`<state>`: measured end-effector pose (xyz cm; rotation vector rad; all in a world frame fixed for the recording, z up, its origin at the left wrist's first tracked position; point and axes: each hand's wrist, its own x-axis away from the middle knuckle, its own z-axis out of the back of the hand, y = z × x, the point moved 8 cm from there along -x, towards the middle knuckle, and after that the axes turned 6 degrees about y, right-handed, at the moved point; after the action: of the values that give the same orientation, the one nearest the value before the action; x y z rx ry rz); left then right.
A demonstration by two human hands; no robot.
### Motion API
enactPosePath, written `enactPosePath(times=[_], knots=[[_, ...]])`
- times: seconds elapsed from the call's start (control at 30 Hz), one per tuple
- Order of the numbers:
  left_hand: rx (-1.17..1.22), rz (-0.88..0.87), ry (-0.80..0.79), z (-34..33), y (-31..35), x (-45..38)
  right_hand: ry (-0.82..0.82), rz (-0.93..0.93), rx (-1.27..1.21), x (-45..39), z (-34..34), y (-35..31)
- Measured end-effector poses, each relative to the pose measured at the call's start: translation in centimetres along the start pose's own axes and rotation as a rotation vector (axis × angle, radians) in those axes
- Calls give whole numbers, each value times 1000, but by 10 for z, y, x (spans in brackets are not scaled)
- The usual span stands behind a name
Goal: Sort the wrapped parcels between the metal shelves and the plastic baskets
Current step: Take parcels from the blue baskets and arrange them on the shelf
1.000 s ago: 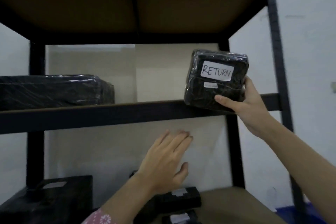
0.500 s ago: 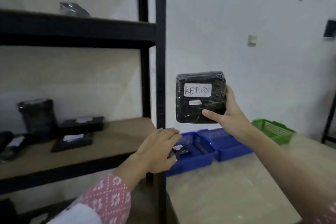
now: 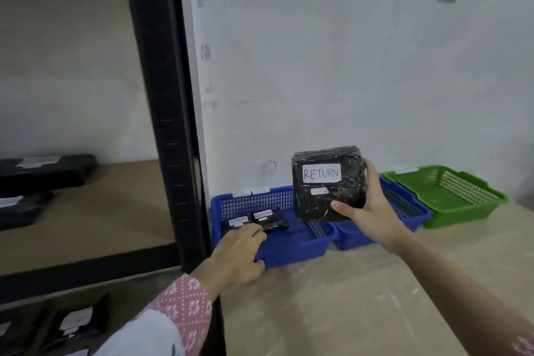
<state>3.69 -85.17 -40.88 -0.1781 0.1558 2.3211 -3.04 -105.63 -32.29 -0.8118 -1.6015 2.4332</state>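
My right hand (image 3: pixel 372 211) grips a black plastic-wrapped parcel (image 3: pixel 328 182) with a white label reading RETURN, held upright above the gap between two blue baskets. My left hand (image 3: pixel 237 254) rests on the front rim of the left blue basket (image 3: pixel 289 251), fingers curled over the edge. Inside that basket lie two small black parcels (image 3: pixel 268 220) with white labels. A second blue basket (image 3: pixel 404 208) stands to its right, partly hidden by my right hand, and a green basket (image 3: pixel 450 196) stands beyond it.
The baskets stand against a white wall on a pale tabletop (image 3: pixel 346 303). A black metal shelf post (image 3: pixel 170 124) rises at the left. Behind it, the shelf board (image 3: pixel 86 220) holds flat black parcels (image 3: pixel 43 170), and more parcels (image 3: pixel 78 324) lie on the shelf below.
The view swung from the shelves down to the baskets. My right hand carried the RETURN parcel off the shelf and down toward the blue baskets. My left hand dropped onto the left basket's rim.
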Motion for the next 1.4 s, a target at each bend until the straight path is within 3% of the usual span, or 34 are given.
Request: enactPosePath(times=[0.33, 0.63, 0.73, 0.87, 1.07, 1.4], knots=[[205, 305, -143, -83, -52, -68, -201, -121, 117, -101, -41, 121], [520, 622, -181, -150, -57, -91, -651, -322, 278, -96, -137, 254], [484, 665, -189, -164, -62, -95, -794, -424, 361, -89, -150, 281], [401, 670, -292, -170, -59, -94, -935, -371, 472, -94, -151, 295], [457, 700, -190, -172, -69, -94, -924, -179, 357, -106, -169, 279], [380, 697, -132, -165, -65, -95, -967, -311, 297, -106, -183, 294]])
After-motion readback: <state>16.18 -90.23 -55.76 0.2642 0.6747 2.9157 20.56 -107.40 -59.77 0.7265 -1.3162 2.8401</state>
